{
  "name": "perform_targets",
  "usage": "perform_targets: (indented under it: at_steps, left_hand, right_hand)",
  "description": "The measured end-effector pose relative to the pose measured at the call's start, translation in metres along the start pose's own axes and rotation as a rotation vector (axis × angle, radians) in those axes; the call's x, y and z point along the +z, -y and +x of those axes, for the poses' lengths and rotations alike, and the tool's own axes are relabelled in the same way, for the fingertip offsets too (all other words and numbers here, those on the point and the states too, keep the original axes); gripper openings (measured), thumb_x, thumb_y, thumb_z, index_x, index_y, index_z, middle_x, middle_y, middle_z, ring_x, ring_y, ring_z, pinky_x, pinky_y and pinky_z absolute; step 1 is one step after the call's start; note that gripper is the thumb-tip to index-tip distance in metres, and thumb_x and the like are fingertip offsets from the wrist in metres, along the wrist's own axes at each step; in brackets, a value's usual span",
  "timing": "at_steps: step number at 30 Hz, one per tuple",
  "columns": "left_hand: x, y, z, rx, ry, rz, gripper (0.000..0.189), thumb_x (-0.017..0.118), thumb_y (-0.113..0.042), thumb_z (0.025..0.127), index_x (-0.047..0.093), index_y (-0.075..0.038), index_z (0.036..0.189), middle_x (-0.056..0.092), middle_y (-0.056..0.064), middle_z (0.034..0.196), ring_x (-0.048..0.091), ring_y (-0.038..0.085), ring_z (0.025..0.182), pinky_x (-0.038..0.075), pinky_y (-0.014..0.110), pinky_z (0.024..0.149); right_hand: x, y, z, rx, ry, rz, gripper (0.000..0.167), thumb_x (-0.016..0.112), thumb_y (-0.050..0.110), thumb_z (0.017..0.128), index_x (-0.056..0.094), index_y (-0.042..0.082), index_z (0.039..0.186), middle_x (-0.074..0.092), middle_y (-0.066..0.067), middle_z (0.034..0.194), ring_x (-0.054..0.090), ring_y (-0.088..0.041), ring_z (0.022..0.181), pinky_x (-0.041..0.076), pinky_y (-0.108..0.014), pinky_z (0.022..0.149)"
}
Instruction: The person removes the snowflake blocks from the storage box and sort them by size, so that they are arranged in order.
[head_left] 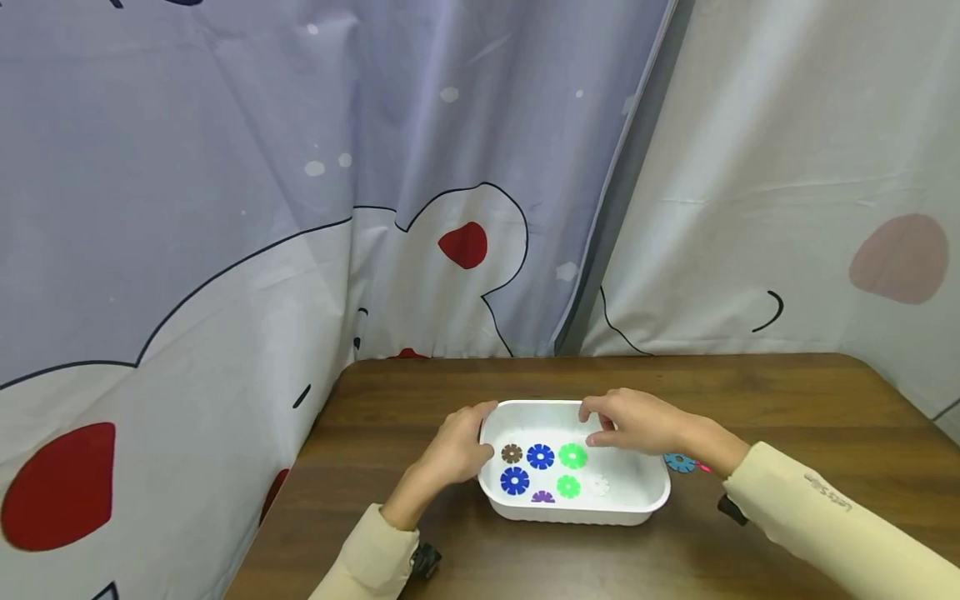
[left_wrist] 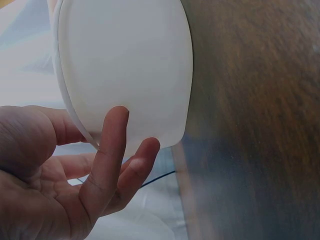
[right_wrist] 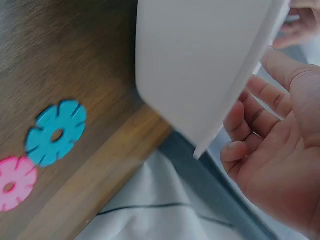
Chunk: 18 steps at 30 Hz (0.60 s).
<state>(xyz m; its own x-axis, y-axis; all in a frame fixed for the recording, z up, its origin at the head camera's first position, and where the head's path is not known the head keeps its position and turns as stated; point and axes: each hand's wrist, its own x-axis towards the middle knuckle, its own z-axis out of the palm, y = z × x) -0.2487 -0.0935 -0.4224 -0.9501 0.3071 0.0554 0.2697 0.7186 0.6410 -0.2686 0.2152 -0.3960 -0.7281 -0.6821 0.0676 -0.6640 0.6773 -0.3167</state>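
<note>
A white plastic tub point(head_left: 577, 513) stands on the table with several flat notched plastic discs on its floor. Among them are a brown disc point(head_left: 512, 453), a dark blue disc point(head_left: 514, 481), a bright green disc point(head_left: 573, 456), a purple disc point(head_left: 543, 497) and a white disc point(head_left: 601, 485). My left hand point(head_left: 453, 446) holds the tub's left end, thumb over the rim and fingers along the outer wall point(left_wrist: 130, 60). Over the tub's right half hovers my right hand point(head_left: 633, 419), its fingers loosely bent and nothing visible between thumb and forefinger.
Right of the tub, a teal disc point(right_wrist: 56, 134) and a pink disc point(right_wrist: 15, 185) lie side by side on the brown wooden table point(head_left: 787, 400). A printed curtain point(head_left: 420, 125) hangs behind the table and along its left side.
</note>
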Motion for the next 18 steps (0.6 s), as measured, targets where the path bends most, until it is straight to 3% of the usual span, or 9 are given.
perform_targets:
  at_steps: [6,11,18]
  left_hand:
    - [0.000,-0.001,0.000,0.001,0.000,-0.004,0.065,0.072,0.008,0.087,0.054,0.006,0.149,0.062,0.027,0.143,0.064,0.036,0.120,0.056,0.055,0.101]
    - [0.000,-0.001,-0.001,0.000,0.001,-0.003,0.065,0.073,0.008,0.087,0.053,0.006,0.150,0.062,0.028,0.142,0.065,0.036,0.119,0.057,0.054,0.099]
    - [-0.001,-0.001,-0.001,-0.011,0.002,0.002,0.065,0.072,0.007,0.088,0.053,0.005,0.150,0.062,0.027,0.143,0.065,0.035,0.118,0.057,0.053,0.100]
  right_hand:
    - [0.018,0.009,0.017,-0.012,0.093,0.002,0.030,0.080,0.026,0.095,0.071,0.012,0.119,0.059,0.006,0.082,0.048,-0.004,0.070,0.043,-0.025,0.064]
    - [0.034,0.010,0.021,-0.045,0.085,-0.093,0.035,0.083,0.028,0.090,0.073,0.014,0.120,0.065,-0.001,0.101,0.056,-0.008,0.082,0.051,-0.031,0.074]
    - [0.046,0.013,0.021,-0.035,0.077,-0.094,0.028,0.085,0.021,0.089,0.071,0.014,0.112,0.057,0.001,0.099,0.051,-0.007,0.082,0.050,-0.029,0.075]
